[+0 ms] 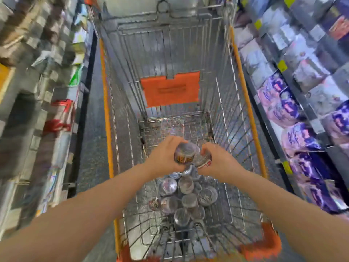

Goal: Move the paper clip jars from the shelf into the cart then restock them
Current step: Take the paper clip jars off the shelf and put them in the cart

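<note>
Curling the left hand [162, 156] round one paper clip jar [186, 153] and the right hand [221, 163] round a second jar [204, 158] over the cart [249, 110], with a heap of jars [187, 197] lying at 6 o'clock beneath, seemingly nearing the end of loading and not yet restocking.

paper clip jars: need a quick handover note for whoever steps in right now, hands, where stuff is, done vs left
Left hand: grips a paper clip jar above the cart basket.
Right hand: grips a second jar right beside the first.
Pile of jars: lies on the cart floor, toward the handle end.
Done: many jars are off the shelf and in the cart.
Left: restock them on the shelves. The blurred frame does not show whether the two held jars are going in or coming out, so check before you carry on.
</note>
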